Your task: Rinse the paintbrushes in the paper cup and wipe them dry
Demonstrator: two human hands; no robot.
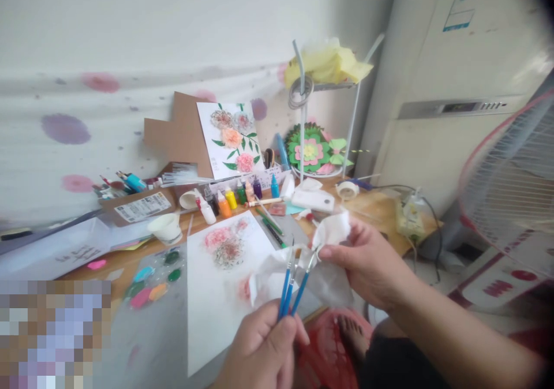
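Observation:
My left hand is closed around several blue-handled paintbrushes, their bristles pointing up. To its upper right, my right hand pinches a crumpled white tissue at the tip of the rightmost brush. More thin white tissue hangs below and behind the brushes. Beneath and to the left lies a white sheet with pink and brown flowers painted on it, partly covered by my left hand and the tissue. Left of the sheet, dabs of green, blue, pink and orange paint sit on a grey surface.
Paint bottles line the back of the table by a paper cup. A finished flower picture leans behind them. A white phone-like object, tape roll and power strip lie right. A fan stands far right.

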